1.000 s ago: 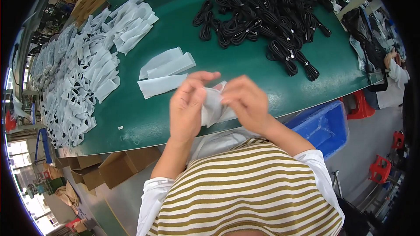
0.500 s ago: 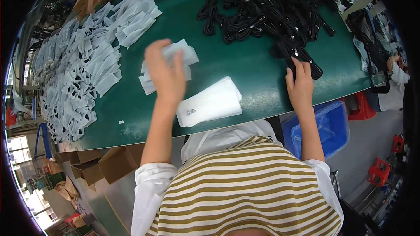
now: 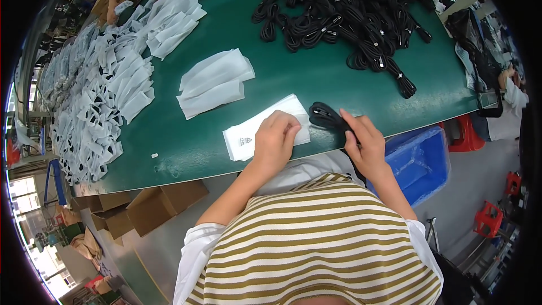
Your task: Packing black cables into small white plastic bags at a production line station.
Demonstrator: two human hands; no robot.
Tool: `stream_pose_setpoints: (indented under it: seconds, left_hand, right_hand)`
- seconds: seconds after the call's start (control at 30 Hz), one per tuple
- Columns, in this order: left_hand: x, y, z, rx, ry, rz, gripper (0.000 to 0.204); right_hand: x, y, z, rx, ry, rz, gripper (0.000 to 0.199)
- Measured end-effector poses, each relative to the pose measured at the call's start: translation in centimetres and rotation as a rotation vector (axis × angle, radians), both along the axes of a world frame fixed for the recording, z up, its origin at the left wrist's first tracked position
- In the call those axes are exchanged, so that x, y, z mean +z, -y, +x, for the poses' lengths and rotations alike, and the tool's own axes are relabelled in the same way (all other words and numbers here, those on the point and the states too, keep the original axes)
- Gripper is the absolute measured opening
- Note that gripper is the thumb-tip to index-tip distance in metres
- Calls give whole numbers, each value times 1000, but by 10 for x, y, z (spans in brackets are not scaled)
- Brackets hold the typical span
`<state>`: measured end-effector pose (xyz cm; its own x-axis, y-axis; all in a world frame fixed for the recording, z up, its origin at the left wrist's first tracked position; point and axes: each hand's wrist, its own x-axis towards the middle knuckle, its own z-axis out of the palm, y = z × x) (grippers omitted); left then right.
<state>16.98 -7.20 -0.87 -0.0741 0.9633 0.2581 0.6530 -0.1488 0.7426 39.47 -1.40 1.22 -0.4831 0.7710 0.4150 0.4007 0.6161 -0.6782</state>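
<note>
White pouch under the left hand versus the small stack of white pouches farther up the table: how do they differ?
The single white pouch lies alone near the table edge, pressed by the left hand; the stack of pouches sits farther in, untouched. The single one shows a small dark printed mark; none is visible on the stack. Both are flat, white, on the green table.

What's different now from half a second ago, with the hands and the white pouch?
The left hand came back from the pouch stack onto the flat white pouch. The right hand pulled one coiled black cable from the pile toward it. The pouch stayed put.
</note>
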Motion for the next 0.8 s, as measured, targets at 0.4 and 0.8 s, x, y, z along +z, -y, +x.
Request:
stream_pose_setpoints:
  seconds: [0.4,0.8]
  left_hand:
    - [16,-1,-4,-178,54,176,12]
    - [37,2,-16,-81,293,97,11]
  right_hand:
    - [-2,-6,-4,190,-117,-658,37]
    - [10,2,-49,258,-331,-254,39]
